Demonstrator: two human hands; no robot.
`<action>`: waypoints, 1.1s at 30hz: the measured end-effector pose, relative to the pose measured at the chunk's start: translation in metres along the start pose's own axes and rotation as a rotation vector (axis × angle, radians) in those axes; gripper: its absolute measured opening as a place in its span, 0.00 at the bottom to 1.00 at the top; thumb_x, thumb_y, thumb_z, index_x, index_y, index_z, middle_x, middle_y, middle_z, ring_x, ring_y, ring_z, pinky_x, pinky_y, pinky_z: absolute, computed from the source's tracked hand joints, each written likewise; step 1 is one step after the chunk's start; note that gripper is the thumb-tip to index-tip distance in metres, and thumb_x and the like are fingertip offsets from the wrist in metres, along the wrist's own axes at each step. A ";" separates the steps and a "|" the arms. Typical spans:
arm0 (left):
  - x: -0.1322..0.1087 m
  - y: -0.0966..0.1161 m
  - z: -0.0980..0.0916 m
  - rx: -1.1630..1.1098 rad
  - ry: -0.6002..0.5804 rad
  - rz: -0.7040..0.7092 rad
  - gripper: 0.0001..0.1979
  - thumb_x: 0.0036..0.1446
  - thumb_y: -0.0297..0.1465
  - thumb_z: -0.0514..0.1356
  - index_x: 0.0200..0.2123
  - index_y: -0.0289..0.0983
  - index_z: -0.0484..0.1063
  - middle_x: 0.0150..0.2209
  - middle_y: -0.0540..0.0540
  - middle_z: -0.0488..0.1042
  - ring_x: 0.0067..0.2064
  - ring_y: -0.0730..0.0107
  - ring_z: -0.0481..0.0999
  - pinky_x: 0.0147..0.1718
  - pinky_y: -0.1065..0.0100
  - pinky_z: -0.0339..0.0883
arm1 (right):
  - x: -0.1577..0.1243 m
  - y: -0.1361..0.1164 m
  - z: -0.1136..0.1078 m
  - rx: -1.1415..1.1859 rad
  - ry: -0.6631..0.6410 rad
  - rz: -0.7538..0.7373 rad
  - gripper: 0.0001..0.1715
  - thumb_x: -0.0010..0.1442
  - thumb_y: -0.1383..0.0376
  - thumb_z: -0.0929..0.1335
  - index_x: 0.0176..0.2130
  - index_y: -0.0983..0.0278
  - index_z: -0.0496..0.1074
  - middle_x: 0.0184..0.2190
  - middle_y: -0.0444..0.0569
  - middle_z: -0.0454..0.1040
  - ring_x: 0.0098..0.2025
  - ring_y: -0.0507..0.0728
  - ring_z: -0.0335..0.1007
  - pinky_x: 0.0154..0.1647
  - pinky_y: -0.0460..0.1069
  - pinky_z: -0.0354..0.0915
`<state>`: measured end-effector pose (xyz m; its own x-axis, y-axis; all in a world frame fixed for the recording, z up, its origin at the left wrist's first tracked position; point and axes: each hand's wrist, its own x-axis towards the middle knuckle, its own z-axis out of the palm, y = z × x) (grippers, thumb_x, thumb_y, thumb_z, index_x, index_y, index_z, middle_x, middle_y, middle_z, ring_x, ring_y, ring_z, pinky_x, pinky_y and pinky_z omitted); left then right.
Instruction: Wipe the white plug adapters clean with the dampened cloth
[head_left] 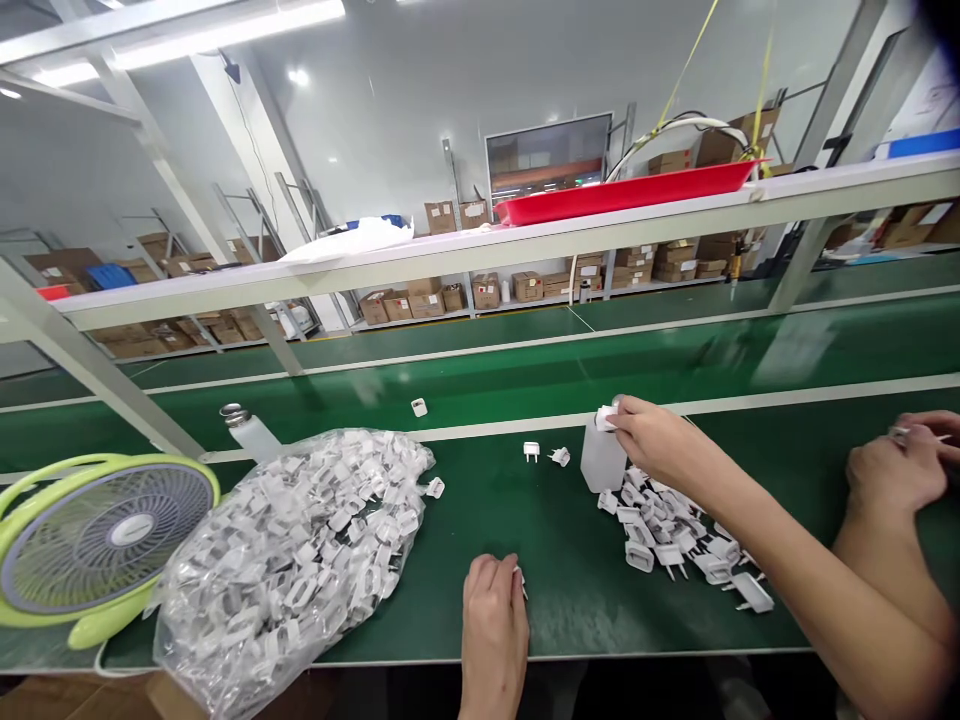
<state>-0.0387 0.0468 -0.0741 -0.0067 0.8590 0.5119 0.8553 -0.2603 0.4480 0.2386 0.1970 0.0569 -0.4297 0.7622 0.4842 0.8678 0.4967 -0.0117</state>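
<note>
My right hand (649, 435) reaches over the top of a white plastic bottle (602, 460) with a metallic top. Its fingers pinch a small white piece (606, 417) at the bottle's top; its exact kind is unclear. My left hand (495, 615) rests closed near the table's front edge, with a small white plug (520, 582) mostly hidden at the fingertips. Beside the bottle lie two loose two-pin plugs, one plug (531, 451) standing on its pins and another plug (559, 456) tipped over. Under my right forearm spreads a pile of white plugs (667, 530).
A clear plastic bag (300, 560) full of white plugs lies at left, beside a green fan (112, 540) and another bottle (251, 435). A co-worker's hands (900, 465) are at far right. One white piece (418, 407) sits on the green belt (480, 385). A shelf (450, 250) crosses above.
</note>
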 end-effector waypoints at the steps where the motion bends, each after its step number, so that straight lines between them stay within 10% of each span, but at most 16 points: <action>1: 0.000 0.000 0.002 -0.009 0.002 -0.016 0.15 0.69 0.26 0.51 0.46 0.35 0.79 0.36 0.39 0.80 0.40 0.54 0.80 0.36 0.56 0.78 | 0.001 0.000 0.000 0.006 -0.004 0.015 0.23 0.70 0.68 0.58 0.41 0.65 0.80 0.41 0.54 0.75 0.32 0.55 0.72 0.31 0.49 0.67; 10: 0.004 0.007 0.004 -0.122 -0.066 -0.122 0.16 0.69 0.31 0.54 0.53 0.34 0.76 0.47 0.35 0.80 0.48 0.53 0.81 0.42 0.59 0.79 | -0.003 0.002 0.003 0.059 -0.021 0.053 0.25 0.71 0.67 0.56 0.45 0.68 0.80 0.44 0.56 0.74 0.36 0.57 0.74 0.36 0.51 0.69; 18: 0.004 -0.012 -0.026 -0.385 -0.372 -0.342 0.30 0.61 0.32 0.63 0.66 0.43 0.65 0.57 0.40 0.73 0.46 0.58 0.75 0.43 0.61 0.74 | -0.007 0.008 0.000 0.100 -0.054 0.038 0.25 0.71 0.68 0.56 0.48 0.66 0.79 0.47 0.56 0.74 0.43 0.60 0.75 0.44 0.53 0.70; 33: 0.008 -0.029 -0.030 -0.533 -0.527 -0.200 0.26 0.60 0.21 0.59 0.60 0.42 0.74 0.54 0.39 0.77 0.54 0.53 0.73 0.56 0.55 0.68 | -0.010 0.009 -0.002 0.436 -0.025 0.176 0.20 0.67 0.59 0.62 0.45 0.61 0.81 0.43 0.54 0.73 0.42 0.63 0.70 0.47 0.58 0.63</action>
<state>-0.0789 0.0483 -0.0611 0.2271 0.9735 0.0278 0.4985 -0.1407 0.8554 0.2512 0.1924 0.0540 -0.2961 0.8576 0.4206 0.7445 0.4830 -0.4608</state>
